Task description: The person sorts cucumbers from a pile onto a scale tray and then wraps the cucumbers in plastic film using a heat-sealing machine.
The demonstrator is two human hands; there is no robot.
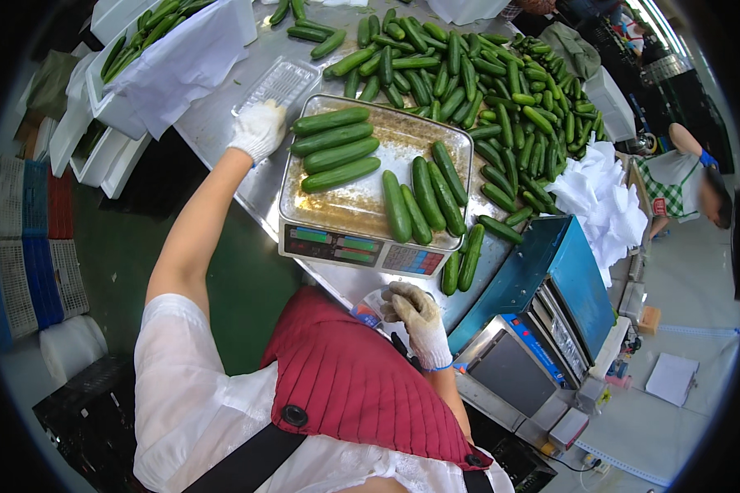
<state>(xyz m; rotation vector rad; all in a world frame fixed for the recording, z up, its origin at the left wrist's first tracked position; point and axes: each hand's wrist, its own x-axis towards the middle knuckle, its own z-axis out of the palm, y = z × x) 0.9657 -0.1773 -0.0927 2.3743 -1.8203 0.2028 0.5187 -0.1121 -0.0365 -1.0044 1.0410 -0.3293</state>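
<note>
My left hand (259,130), in a white knit glove, lies on the near end of a clear plastic tray (287,83) left of the scale. Its fingers curl over the tray's edge. A digital weighing scale (332,217) with a steel pan stands before me. Cucumbers (340,156) lie on the pan in two groups, one at its left and one at its right. My right hand (416,320), in a glove with stained fingers, hovers at the table edge below the scale. Its fingers are half curled beside printed labels (368,311); whether they hold any is unclear.
A large heap of cucumbers (444,68) covers the back of the steel table (206,126). White foam boxes (120,114) stand left. A blue-topped wrapping machine (530,333) and crumpled white foam nets (598,197) are on the right. A person in a checked apron (663,185) is beyond.
</note>
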